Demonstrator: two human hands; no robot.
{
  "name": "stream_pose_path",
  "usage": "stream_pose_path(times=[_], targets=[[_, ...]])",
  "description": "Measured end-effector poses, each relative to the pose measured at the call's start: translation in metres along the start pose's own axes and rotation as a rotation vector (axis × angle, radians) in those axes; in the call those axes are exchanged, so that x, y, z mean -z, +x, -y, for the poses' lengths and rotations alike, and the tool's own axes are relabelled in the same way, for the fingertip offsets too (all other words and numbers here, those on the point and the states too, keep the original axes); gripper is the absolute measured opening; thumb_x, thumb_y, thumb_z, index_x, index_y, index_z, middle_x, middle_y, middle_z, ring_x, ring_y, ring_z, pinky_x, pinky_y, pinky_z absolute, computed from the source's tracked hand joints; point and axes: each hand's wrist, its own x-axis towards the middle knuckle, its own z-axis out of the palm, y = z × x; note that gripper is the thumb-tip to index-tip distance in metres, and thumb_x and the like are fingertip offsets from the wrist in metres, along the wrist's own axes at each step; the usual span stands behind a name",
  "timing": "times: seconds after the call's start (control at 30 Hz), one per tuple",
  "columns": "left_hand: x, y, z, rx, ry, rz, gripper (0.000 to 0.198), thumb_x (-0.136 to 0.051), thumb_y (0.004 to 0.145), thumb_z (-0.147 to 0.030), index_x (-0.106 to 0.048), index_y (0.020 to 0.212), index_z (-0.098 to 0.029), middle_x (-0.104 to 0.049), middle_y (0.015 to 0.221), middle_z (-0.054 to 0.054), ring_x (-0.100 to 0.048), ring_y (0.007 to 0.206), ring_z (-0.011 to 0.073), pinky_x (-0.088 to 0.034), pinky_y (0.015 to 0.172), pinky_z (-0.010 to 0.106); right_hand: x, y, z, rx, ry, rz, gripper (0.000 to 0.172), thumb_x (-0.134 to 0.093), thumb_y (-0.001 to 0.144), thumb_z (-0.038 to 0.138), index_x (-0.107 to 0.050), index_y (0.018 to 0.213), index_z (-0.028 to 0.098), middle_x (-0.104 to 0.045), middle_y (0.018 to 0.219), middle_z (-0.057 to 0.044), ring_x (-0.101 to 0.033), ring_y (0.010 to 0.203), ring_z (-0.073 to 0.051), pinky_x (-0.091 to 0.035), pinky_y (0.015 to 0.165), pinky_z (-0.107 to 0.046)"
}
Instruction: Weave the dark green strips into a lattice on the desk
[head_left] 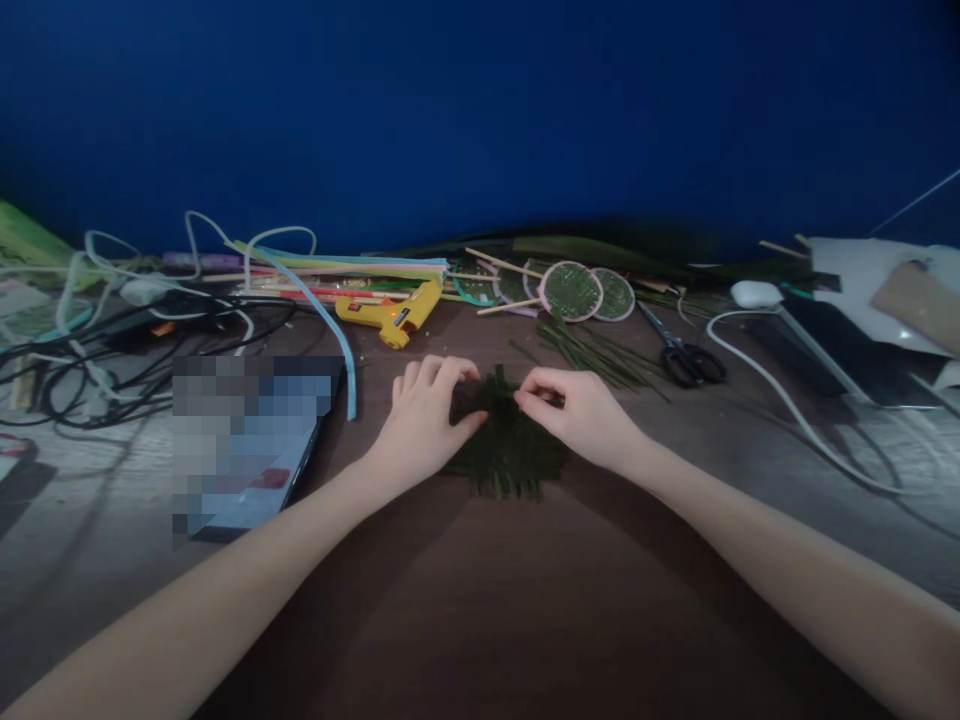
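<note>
Green mat [517, 455] flanked from both sides

Beside a device [281, 460], the left forearm [225, 620] is angled inward; the left hand [424, 415] is held palm down, thumb and fingers spread in a curve at the mat's left edge. The mat is laid on the table [480, 620], between the hands. The right hand [581, 410] is turned inward, thumb and forefinger brought together; whether anything is pinched cannot be told.

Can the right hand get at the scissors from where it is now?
Probably yes. The scissors lie a little beyond the right hand, handles toward the person, with nothing seen covering those handles. The loose green strips lie beside them, and don't seem to block the way.
</note>
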Motion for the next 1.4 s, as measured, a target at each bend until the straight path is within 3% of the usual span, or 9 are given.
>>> stream_pose_path(times=[0.2, 0.37, 1.03, 1.4], targets=[[0.0, 0.0002, 0.0001, -0.007, -0.004, -0.007, 0.029, -0.06, 0.075, -0.025, -0.047, 0.101, -0.025, -0.05, 0.098, 0.001, -0.043, 0.093, 0.0214, -0.033, 0.08, 0.036, 0.0017, 0.0048, -0.0053, 0.053, 0.083, 0.027, 0.014, -0.052, 0.08, 0.026, -0.063, 0.08, 0.019, -0.058, 0.066, 0.001, -0.05, 0.061, -0.012, -0.037, 0.058, -0.024], [0.0007, 0.0004, -0.0002, -0.004, -0.013, -0.001, 0.031, -0.061, 0.075, -0.025, -0.047, 0.103, -0.025, -0.051, 0.099, 0.001, -0.044, 0.094, 0.0214, -0.033, 0.08, 0.036, 0.0001, 0.0064, -0.0019, 0.121, 0.056, 0.02, 0.015, -0.05, 0.082, 0.023, -0.065, 0.083, 0.019, -0.066, 0.084, -0.003, -0.055, 0.079, -0.016, -0.04, 0.073, -0.03], [-0.0017, 0.0002, 0.0027, 0.003, -0.001, -0.014, 0.028, -0.063, 0.075, -0.03, -0.053, 0.099, -0.018, -0.053, 0.102, 0.005, -0.044, 0.098, 0.0234, -0.035, 0.087, 0.04, -0.0009, 0.0073, -0.0056, 0.123, 0.121, 0.025, 0.013, -0.052, 0.083, 0.02, -0.065, 0.084, 0.02, -0.064, 0.082, -0.002, -0.055, 0.082, -0.016, -0.04, 0.076, -0.031], [-0.0009, -0.0015, 0.0007, -0.04, 0.049, -0.022, 0.034, -0.06, 0.078, -0.029, -0.054, 0.11, -0.021, -0.052, 0.104, 0.005, -0.044, 0.099, 0.0241, -0.036, 0.089, 0.042, -0.0019, 0.0065, -0.0039, 0.113, 0.101, 0.03, 0.014, -0.052, 0.083, 0.02, -0.066, 0.086, 0.02, -0.065, 0.084, -0.002, -0.054, 0.083, -0.016, -0.04, 0.077, -0.032]])
